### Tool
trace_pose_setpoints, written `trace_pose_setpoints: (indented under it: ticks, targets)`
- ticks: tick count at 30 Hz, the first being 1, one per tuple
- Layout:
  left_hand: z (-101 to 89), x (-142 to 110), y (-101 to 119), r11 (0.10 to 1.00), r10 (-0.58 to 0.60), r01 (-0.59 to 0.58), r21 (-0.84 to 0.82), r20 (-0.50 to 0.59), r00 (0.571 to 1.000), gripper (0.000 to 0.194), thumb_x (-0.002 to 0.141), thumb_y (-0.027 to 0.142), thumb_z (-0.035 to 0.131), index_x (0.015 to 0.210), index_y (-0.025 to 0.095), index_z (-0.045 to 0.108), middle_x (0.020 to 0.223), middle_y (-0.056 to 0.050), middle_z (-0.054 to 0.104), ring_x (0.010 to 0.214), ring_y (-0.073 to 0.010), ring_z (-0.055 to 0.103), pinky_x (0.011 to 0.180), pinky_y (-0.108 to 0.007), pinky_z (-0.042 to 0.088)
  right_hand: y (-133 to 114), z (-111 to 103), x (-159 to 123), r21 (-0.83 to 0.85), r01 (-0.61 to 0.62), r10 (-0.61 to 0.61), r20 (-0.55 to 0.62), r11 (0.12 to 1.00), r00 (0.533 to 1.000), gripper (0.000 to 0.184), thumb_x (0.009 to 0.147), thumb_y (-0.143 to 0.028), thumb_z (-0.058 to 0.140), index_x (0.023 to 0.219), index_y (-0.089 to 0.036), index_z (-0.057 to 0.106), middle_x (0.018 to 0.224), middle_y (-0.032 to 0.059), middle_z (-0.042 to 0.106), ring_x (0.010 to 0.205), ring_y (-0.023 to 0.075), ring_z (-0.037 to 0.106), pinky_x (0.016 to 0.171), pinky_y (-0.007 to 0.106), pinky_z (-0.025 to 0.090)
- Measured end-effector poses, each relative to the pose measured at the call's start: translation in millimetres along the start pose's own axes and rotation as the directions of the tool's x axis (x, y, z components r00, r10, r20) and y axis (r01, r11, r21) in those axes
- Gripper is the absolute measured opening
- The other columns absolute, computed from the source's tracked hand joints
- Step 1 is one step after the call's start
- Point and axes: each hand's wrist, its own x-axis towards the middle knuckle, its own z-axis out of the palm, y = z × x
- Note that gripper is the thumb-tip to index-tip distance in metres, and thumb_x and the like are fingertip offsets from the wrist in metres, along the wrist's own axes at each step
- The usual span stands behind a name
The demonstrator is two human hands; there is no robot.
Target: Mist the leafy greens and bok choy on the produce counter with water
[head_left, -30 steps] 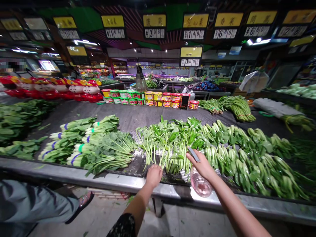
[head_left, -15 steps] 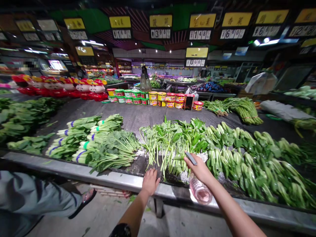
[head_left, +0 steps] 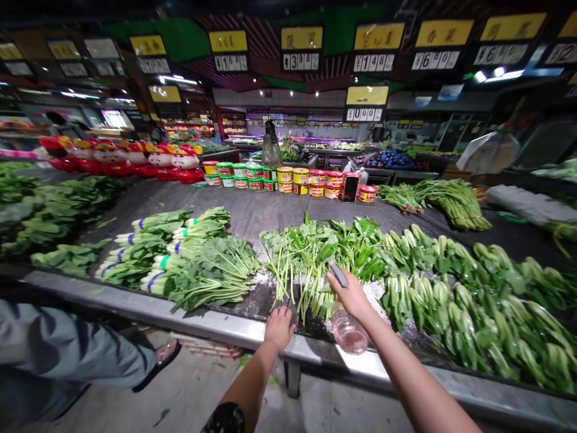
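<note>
My right hand point(head_left: 352, 296) is closed around the top of a clear plastic spray bottle point(head_left: 348, 332), which hangs below the hand over the stall's front edge. Its grey nozzle point(head_left: 339, 275) points at the loose leafy green stems point(head_left: 315, 258) just ahead. My left hand point(head_left: 279, 328) rests on the metal rim of the stall point(head_left: 216, 328), fingers curled, right beside the lower ends of those stems; whether it grips anything I cannot make out.
Bundled greens with purple and green bands point(head_left: 157, 246) lie to the left, rows of bok choy point(head_left: 460, 282) to the right. Coloured tubs point(head_left: 288, 179) line the back of the dark mat. Another person's leg in grey trousers and a sandal point(head_left: 90, 361) stands at the lower left.
My right hand with the bottle has risen and shifted slightly left toward the stems. My left hand stays on the rim. The view has drifted right.
</note>
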Motion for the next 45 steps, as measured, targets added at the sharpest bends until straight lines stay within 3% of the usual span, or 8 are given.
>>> trace_pose_setpoints:
  ticks: [6, 15, 20, 25, 32, 37, 45]
  targets:
    - [-1.0, -0.3, 2.7, 1.000, 0.000, 0.000, 0.014, 0.010, 1.000, 0.028, 0.082, 0.031, 0.049, 0.108, 0.022, 0.052, 0.121, -0.008, 0.048, 0.112, -0.0269, 0.043, 0.093, -0.040, 0.036, 9.8, 12.9, 6.8, -0.038, 0.007, -0.008, -0.007, 0.999, 1.000, 0.042, 0.085, -0.059, 0.041, 0.082, -0.020, 0.056, 0.072, 0.0043, 0.060, 0.062, 0.0198, 0.058, 0.055, 0.031, 0.043]
    - [-4.7, -1.6, 4.2, 1.000, -0.009, 0.009, 0.002, 0.025, 1.000, 0.031, 0.081, 0.030, 0.048, 0.111, 0.022, 0.051, 0.125, -0.008, 0.047, 0.114, -0.0277, 0.041, 0.093, -0.041, 0.037, -14.4, 17.0, 14.3, 0.003, 0.076, -0.076, 0.017, 0.997, 0.997, 0.040, 0.086, -0.056, 0.040, 0.085, -0.019, 0.056, 0.072, 0.0030, 0.059, 0.059, 0.0174, 0.056, 0.056, 0.029, 0.042]
    - [-6.4, -1.9, 4.9, 1.000, -0.013, 0.013, -0.007, 0.037, 0.999, 0.031, 0.080, 0.030, 0.047, 0.110, 0.023, 0.051, 0.123, -0.008, 0.047, 0.114, -0.0276, 0.041, 0.092, -0.042, 0.038, -11.1, 24.6, 11.0, -0.033, 0.059, -0.059, 0.007, 0.998, 0.998, 0.041, 0.087, -0.056, 0.038, 0.081, -0.020, 0.056, 0.074, 0.0044, 0.060, 0.063, 0.0184, 0.057, 0.058, 0.029, 0.042]
    - [-8.5, -3.0, 5.7, 1.000, -0.018, 0.019, -0.017, 0.051, 0.999, 0.032, 0.080, 0.030, 0.047, 0.111, 0.023, 0.051, 0.124, -0.008, 0.047, 0.115, -0.0277, 0.040, 0.093, -0.042, 0.037, -7.3, 27.3, 9.5, -0.056, 0.072, -0.071, 0.020, 0.996, 0.997, 0.041, 0.087, -0.055, 0.039, 0.085, -0.019, 0.059, 0.080, 0.0066, 0.063, 0.069, 0.0202, 0.059, 0.063, 0.031, 0.044]
    - [-11.9, -4.0, 7.2, 0.999, -0.020, 0.022, -0.026, 0.054, 0.998, 0.035, 0.078, 0.029, 0.049, 0.112, 0.022, 0.052, 0.122, -0.009, 0.048, 0.116, -0.0281, 0.040, 0.095, -0.042, 0.036, -20.8, 27.2, 7.7, -0.009, 0.136, -0.135, 0.065, 0.991, 0.989, 0.042, 0.086, -0.053, 0.042, 0.100, -0.018, 0.061, 0.080, 0.0067, 0.065, 0.073, 0.0217, 0.061, 0.067, 0.032, 0.045]
    - [-13.3, -4.0, 8.4, 0.999, -0.027, 0.029, -0.035, 0.060, 0.998, 0.034, 0.078, 0.029, 0.050, 0.112, 0.022, 0.053, 0.122, -0.009, 0.048, 0.115, -0.0275, 0.041, 0.095, -0.042, 0.037, -15.1, 34.1, -0.6, -0.001, 0.080, -0.080, 0.087, 0.997, 0.993, 0.042, 0.086, -0.056, 0.040, 0.087, -0.020, 0.061, 0.073, 0.0049, 0.062, 0.063, 0.0201, 0.060, 0.057, 0.030, 0.044]
    - [-13.1, -4.9, 9.3, 0.999, -0.031, 0.033, -0.040, 0.058, 0.998, 0.032, 0.079, 0.028, 0.050, 0.110, 0.022, 0.053, 0.119, -0.009, 0.049, 0.114, -0.0271, 0.042, 0.095, -0.040, 0.037, -4.3, 34.4, -16.1, 0.011, 0.091, -0.092, 0.119, 0.996, 0.989, 0.037, 0.088, -0.052, 0.039, 0.085, -0.020, 0.059, 0.075, 0.0036, 0.061, 0.069, 0.0200, 0.060, 0.069, 0.033, 0.047]
